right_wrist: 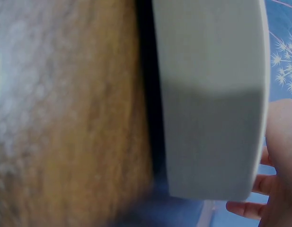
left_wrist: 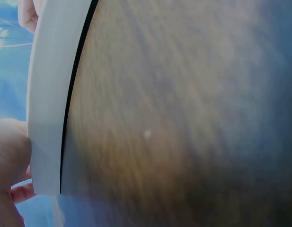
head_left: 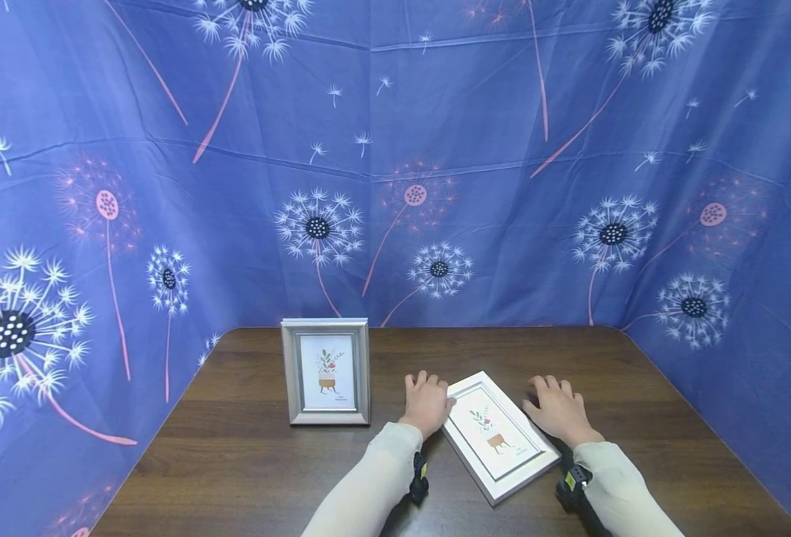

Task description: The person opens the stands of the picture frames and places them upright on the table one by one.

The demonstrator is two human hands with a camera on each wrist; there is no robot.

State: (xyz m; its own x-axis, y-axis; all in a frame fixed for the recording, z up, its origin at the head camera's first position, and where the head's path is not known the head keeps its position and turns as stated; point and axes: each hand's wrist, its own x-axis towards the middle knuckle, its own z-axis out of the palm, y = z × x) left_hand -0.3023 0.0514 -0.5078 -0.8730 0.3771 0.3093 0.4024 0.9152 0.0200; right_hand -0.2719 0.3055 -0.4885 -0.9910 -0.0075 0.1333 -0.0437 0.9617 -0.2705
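Observation:
A white picture frame (head_left: 465, 461) with a plant print lies face up and turned at an angle on the wooden table. My left hand (head_left: 426, 406) is at its far left corner, thumb at the edge and fingers loosely bent beyond it. On the other side, my right hand (head_left: 559, 410) has its fingers spread loosely, with the thumb close to the right edge. In the left wrist view the frame's pale side (left_wrist: 51, 104) stands beside the left hand (left_wrist: 8, 156). The right wrist view has the other side (right_wrist: 212, 137), with the right hand (right_wrist: 283, 151) next to it.
A silver-grey picture frame (head_left: 362, 373) with a similar plant print stands upright to the left of my left hand. Blue dandelion-patterned cloth (head_left: 502, 246) hangs behind and along both sides of the brown table (head_left: 221, 447). Each wrist wears a small black camera.

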